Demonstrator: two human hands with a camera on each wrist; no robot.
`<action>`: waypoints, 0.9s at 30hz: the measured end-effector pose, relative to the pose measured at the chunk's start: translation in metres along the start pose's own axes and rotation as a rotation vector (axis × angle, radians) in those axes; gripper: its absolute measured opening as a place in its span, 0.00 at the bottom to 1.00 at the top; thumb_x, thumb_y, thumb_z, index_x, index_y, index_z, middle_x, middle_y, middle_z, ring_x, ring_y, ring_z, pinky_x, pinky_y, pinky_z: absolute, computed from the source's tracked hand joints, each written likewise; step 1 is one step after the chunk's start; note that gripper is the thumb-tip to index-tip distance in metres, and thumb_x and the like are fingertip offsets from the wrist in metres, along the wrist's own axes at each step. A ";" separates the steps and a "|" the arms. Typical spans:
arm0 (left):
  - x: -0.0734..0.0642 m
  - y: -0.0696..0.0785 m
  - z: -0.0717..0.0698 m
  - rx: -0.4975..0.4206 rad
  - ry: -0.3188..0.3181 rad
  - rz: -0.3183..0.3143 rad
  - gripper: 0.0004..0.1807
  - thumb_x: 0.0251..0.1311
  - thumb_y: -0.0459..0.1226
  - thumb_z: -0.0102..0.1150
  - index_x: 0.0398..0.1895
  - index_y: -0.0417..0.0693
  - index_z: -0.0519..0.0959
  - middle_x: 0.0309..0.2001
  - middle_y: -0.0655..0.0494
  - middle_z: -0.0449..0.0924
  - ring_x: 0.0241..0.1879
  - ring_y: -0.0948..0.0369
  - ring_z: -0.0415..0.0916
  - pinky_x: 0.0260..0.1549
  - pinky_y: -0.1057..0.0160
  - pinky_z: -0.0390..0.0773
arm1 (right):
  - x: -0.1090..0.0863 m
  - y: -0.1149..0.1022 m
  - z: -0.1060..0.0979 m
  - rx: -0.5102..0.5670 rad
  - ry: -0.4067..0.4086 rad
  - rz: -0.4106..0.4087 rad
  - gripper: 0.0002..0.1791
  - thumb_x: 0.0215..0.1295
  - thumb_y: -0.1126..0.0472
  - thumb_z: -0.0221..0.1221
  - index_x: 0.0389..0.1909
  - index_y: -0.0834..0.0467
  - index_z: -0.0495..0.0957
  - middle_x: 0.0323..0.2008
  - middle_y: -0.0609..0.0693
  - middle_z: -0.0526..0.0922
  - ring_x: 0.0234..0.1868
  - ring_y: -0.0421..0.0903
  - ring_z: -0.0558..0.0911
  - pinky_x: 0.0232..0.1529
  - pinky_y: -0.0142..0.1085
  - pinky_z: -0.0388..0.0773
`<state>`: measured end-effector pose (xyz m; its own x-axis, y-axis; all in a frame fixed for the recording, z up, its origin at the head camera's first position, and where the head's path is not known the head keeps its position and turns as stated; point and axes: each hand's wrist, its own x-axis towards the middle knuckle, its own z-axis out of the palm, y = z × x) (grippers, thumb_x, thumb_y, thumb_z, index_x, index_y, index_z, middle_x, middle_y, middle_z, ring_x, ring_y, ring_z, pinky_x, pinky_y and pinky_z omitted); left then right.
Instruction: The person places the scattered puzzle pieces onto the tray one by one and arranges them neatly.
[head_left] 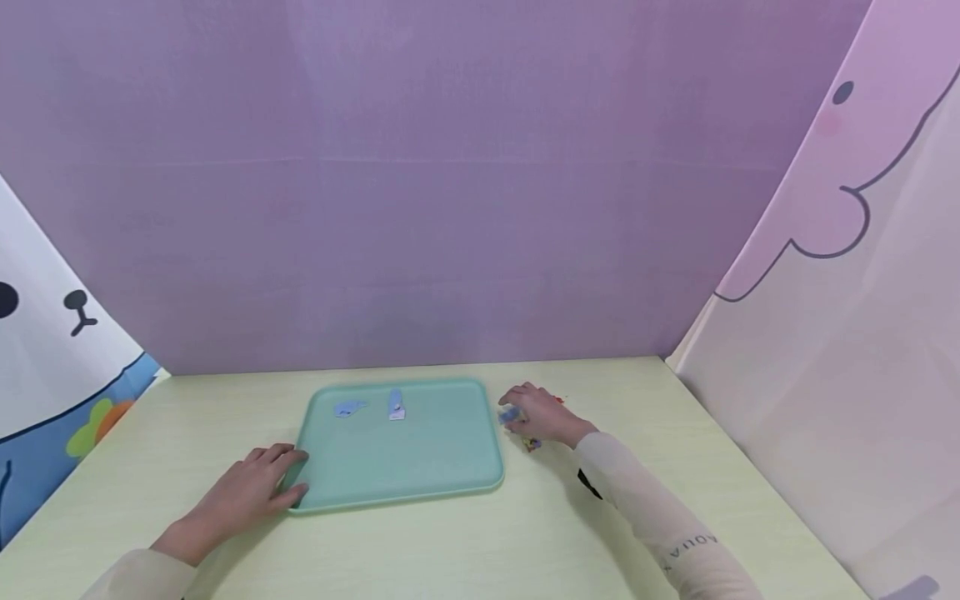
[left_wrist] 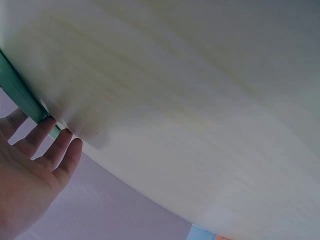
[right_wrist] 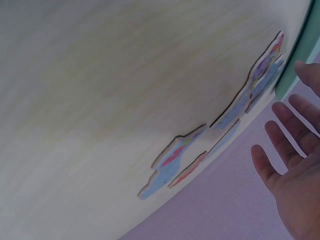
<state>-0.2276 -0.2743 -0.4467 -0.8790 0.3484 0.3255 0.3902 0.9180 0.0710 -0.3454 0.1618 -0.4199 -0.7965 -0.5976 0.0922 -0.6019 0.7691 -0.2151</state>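
A left hand, fingers spread, is resting on the left edge of a rectangular mint-green tray, seemingly steadying it, while a right hand, fingers loosely spread, is hovering over flat, irregular multicoloured pieces beside the tray's right edge.

A pale cream left sleeve showed only near the wrist, its visible cloth plain. The matching right sleeve was long, covering the forearm, and bore dark capital lettering too small to read surely. A small black piece, its kind unclear, showed beneath that sleeve's wrist end.
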 end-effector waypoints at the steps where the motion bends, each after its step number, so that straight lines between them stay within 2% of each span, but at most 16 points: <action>1: 0.000 0.000 0.000 -0.001 0.000 0.000 0.23 0.50 0.48 0.63 0.47 0.45 0.77 0.48 0.44 0.76 0.44 0.44 0.74 0.37 0.45 0.75 | 0.000 0.000 0.000 -0.003 -0.001 0.002 0.22 0.59 0.54 0.60 0.53 0.57 0.74 0.53 0.49 0.76 0.57 0.50 0.70 0.57 0.52 0.65; 15: 0.000 -0.002 0.002 -0.004 -0.008 -0.005 0.23 0.50 0.49 0.63 0.47 0.46 0.77 0.48 0.45 0.76 0.44 0.45 0.74 0.36 0.45 0.75 | 0.006 0.006 0.010 0.002 0.024 -0.009 0.17 0.58 0.58 0.61 0.49 0.58 0.77 0.48 0.49 0.78 0.49 0.48 0.73 0.50 0.48 0.70; 27: -0.001 0.002 -0.002 -0.011 -0.003 -0.004 0.23 0.50 0.48 0.63 0.47 0.45 0.77 0.48 0.45 0.76 0.44 0.44 0.74 0.35 0.45 0.75 | 0.009 0.008 0.013 -0.022 0.042 -0.009 0.15 0.58 0.59 0.61 0.46 0.56 0.78 0.45 0.48 0.79 0.49 0.48 0.74 0.50 0.47 0.71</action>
<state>-0.2260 -0.2731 -0.4453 -0.8814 0.3457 0.3220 0.3899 0.9172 0.0825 -0.3568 0.1595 -0.4332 -0.7924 -0.5949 0.1352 -0.6100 0.7687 -0.1926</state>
